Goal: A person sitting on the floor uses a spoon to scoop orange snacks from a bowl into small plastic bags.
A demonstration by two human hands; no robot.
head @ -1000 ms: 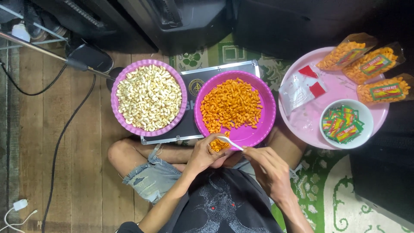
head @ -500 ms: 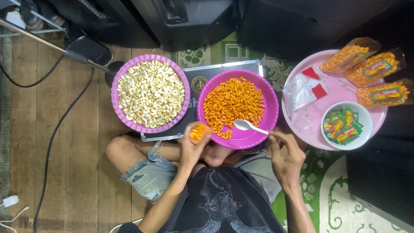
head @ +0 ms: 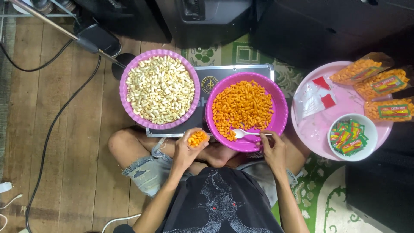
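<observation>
Left hand: I see my left hand (head: pixel 186 152) curled shut around a small clear bag of orange snacks (head: pixel 198 138), held upright just below the near rim of the magenta bowl
Right hand: my right hand (head: pixel 273 150) pinches the handle of a white plastic spoon (head: pixel 244 133), fingers closed on it; the spoon's scoop lies inside the magenta bowl
Magenta bowl: magenta bowl (head: pixel 280 113) holds a heap of orange snack pieces, with a bare patch along its near side where the spoon rests
Purple bowl: purple bowl (head: pixel 126 80) is filled nearly to the rim with pale puffed pieces; it sits just beside the magenta bowl, both on a dark flat case (head: pixel 215 75)
Pink tray: pink tray (head: pixel 311 129) carries three filled snack packs (head: pixel 379 83) along its far right edge, a stack of empty clear bags (head: pixel 309 100) and a small white bowl (head: pixel 369 131) of green and red sachets
Open room: I find bare wooden floor (head: pixel 51 142) to my left, crossed by a black cable (head: pixel 49 131); my knees fill the gap under the bowls
</observation>
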